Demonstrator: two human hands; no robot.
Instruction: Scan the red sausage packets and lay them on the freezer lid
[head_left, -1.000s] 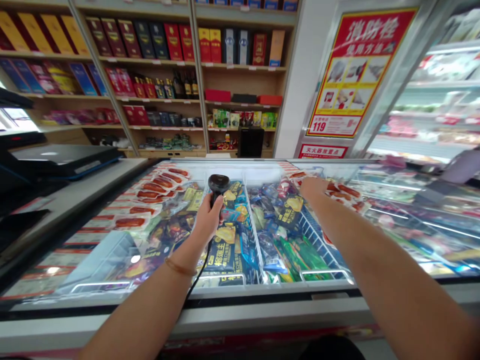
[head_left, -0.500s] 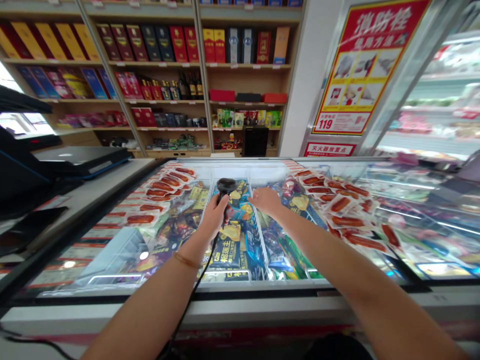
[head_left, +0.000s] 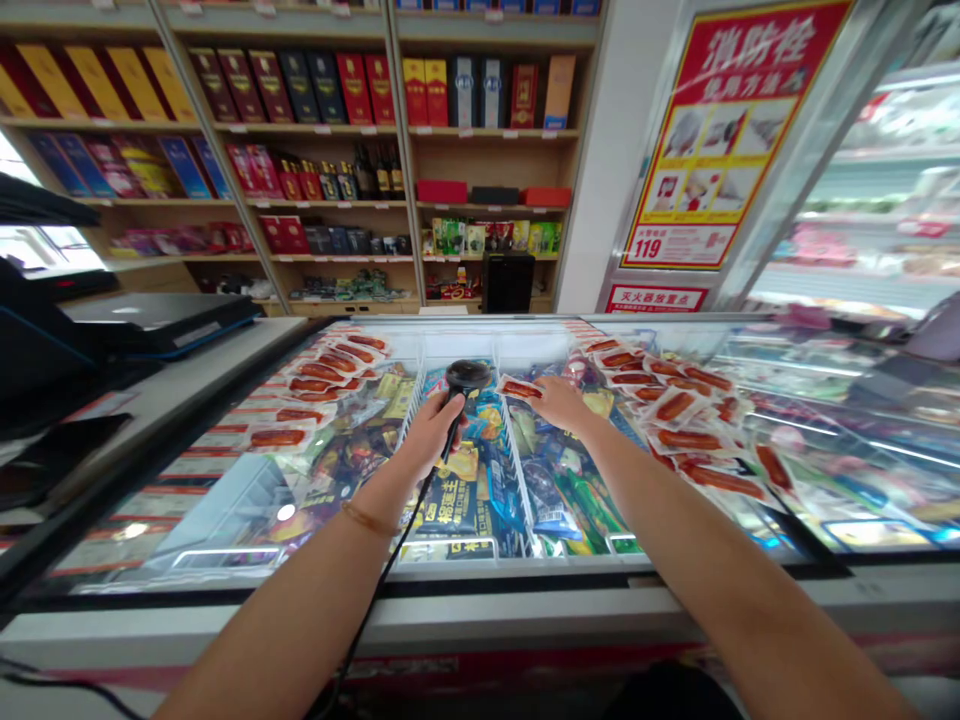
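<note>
My left hand (head_left: 433, 428) is wrapped round the handle of a black corded barcode scanner (head_left: 468, 375), whose head points away from me. Its cable runs down past my wrist. In my right hand (head_left: 559, 402) is a vacuum-packed sausage (head_left: 520, 389), pinched at its right end, just right of the scanner head. Both hands are above the glass top of a chest freezer (head_left: 480, 578). More packed sausages lie on the glass, one group on the left (head_left: 315, 370) and a larger, overlapping group on the right (head_left: 686, 440).
Beneath the glass are bagged frozen goods (head_left: 454, 500) in white wire baskets. A counter on the left carries a flat black device (head_left: 161, 320). Shelves of boxes and bottles (head_left: 322, 180) stand behind the freezer, with a red poster (head_left: 739, 130) on the wall to their right.
My right hand has turned and moved slightly right, and the packed sausage now shows between its fingers. The scanner has shifted a little right, its head now tilted toward the sausage.
</note>
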